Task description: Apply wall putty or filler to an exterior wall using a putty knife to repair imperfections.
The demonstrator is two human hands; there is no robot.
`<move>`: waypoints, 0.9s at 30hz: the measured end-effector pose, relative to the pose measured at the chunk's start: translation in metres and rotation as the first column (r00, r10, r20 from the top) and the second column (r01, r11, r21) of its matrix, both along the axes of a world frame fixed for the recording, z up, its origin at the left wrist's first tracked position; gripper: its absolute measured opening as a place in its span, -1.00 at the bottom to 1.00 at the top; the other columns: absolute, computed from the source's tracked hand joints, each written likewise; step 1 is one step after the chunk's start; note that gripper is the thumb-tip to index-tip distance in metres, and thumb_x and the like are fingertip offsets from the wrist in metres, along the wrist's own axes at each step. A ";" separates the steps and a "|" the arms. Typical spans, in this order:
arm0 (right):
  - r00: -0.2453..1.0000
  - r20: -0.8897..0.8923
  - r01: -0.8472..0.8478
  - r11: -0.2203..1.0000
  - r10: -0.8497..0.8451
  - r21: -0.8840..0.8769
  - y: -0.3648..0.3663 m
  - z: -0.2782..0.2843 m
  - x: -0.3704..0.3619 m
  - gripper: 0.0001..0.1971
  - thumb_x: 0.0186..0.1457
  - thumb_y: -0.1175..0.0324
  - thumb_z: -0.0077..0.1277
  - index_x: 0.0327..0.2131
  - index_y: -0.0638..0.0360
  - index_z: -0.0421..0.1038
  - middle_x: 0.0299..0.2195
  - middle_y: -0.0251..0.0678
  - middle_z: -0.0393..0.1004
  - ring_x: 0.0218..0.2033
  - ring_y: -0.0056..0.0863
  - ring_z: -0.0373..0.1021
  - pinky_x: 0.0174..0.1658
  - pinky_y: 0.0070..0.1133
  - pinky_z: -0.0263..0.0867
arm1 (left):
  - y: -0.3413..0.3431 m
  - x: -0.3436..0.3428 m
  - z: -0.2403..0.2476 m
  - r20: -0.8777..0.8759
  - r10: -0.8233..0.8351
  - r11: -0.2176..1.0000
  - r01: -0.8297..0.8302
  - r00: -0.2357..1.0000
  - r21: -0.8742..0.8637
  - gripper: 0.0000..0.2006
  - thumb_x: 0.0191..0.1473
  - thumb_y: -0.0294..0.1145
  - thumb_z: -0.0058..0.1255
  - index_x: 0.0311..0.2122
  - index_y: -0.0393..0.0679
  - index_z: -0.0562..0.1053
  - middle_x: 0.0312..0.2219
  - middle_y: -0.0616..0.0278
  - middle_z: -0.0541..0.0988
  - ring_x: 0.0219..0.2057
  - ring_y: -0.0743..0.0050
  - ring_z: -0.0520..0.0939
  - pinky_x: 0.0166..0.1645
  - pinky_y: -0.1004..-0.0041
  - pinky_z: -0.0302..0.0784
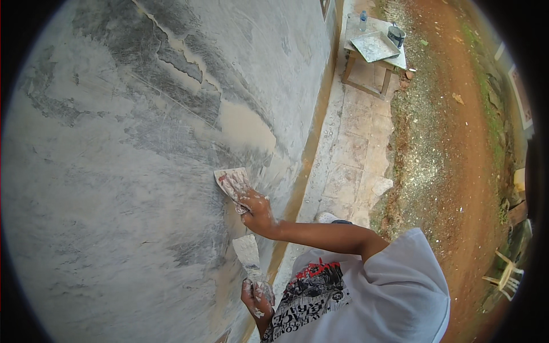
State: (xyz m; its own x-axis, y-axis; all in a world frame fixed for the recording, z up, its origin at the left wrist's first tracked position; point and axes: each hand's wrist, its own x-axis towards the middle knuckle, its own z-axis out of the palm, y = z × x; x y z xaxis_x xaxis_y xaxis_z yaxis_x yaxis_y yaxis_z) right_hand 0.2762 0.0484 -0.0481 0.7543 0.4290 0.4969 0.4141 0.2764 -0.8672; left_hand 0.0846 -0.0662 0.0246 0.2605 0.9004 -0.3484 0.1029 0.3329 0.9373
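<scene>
1. Head view, centre of the frame: the right hand (pixel 257 210) is clenched around the handle of a wide putty knife (pixel 231 183). Its flat blade, smeared with pale filler, lies pressed against the wall (pixel 114 171).
2. Lower centre: the left hand (pixel 255 297) grips the handle of a second putty knife (pixel 247 255). Its blade points upward and stands just off the wall, below the right hand; the fingers are closed around the handle and speckled with filler.
3. The wall fills the left and middle of the frame. It is coated in grey-white filler with darker streaks, and a tan bare patch (pixel 243 123) sits just above the wide knife, with a jagged crack line running toward the upper left.
4. Lower right: the person's white printed shirt (pixel 366 291) and bare right forearm reach in toward the wall.
5. Top right: a small wooden table (pixel 372 57) stands on the paved strip along the wall foot, carrying a flat tray (pixel 374 46), a dark bucket (pixel 396 35) and a plastic bottle (pixel 363 20).
6. Right side: reddish dirt ground (pixel 457 143); a pale chair (pixel 506 277) stands at the lower right edge.
</scene>
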 end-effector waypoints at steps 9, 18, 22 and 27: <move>0.978 -0.135 0.181 0.969 -0.159 0.166 0.021 0.107 0.123 -0.85 -0.11 0.65 -0.11 -0.39 0.42 0.39 -0.57 0.06 0.38 -0.61 -0.28 0.29 -0.46 -0.50 0.22 | -0.008 -0.013 0.000 -0.003 -0.013 0.996 0.014 1.000 0.087 -0.91 0.12 -0.42 -0.24 -0.39 -0.18 0.27 -0.71 0.38 0.23 -0.78 0.64 0.23 -0.76 0.57 0.09; 0.990 0.077 -0.120 0.992 0.122 -0.026 -0.020 0.069 0.027 -0.66 -0.23 0.68 -0.10 -0.26 0.34 0.45 -0.35 0.03 0.47 -0.33 -0.15 0.45 -0.28 -0.42 0.33 | -0.012 -0.031 0.003 0.044 -0.016 0.998 0.013 0.999 0.068 -0.90 0.12 -0.41 -0.23 -0.37 -0.21 0.27 -0.71 0.37 0.22 -0.79 0.63 0.21 -0.75 0.57 0.09; 0.996 -0.086 -0.016 0.995 0.025 0.099 -0.019 0.095 0.082 -0.86 -0.02 0.66 -0.06 -0.32 0.40 0.43 -0.60 -0.20 0.41 -0.52 -0.68 0.25 -0.46 -0.60 0.22 | -0.014 -0.041 0.005 -0.001 -0.080 0.988 0.079 0.997 0.134 -0.75 0.16 -0.21 -0.21 -0.24 -0.20 0.27 -0.66 0.25 0.32 -0.78 0.52 0.30 -0.79 0.56 0.14; 0.993 -0.060 0.111 0.981 -0.103 0.157 0.032 0.166 0.140 -0.82 -0.13 0.66 -0.18 -0.41 0.39 0.41 -0.73 -0.23 0.27 -0.69 -0.53 0.21 -0.56 -0.53 0.13 | -0.023 -0.043 0.000 0.092 -0.001 0.993 -0.010 0.996 0.121 -0.88 0.12 -0.40 -0.25 -0.36 -0.21 0.27 -0.70 0.37 0.22 -0.79 0.64 0.21 -0.75 0.59 0.09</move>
State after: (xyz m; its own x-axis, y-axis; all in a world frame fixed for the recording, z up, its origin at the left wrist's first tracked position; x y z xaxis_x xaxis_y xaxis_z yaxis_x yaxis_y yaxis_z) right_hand 0.4167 0.0804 0.1175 0.8179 0.2624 0.5120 0.4050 0.3694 -0.8364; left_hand 0.0421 -0.0890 0.0244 0.2826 0.9356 -0.2117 0.0131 0.2169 0.9761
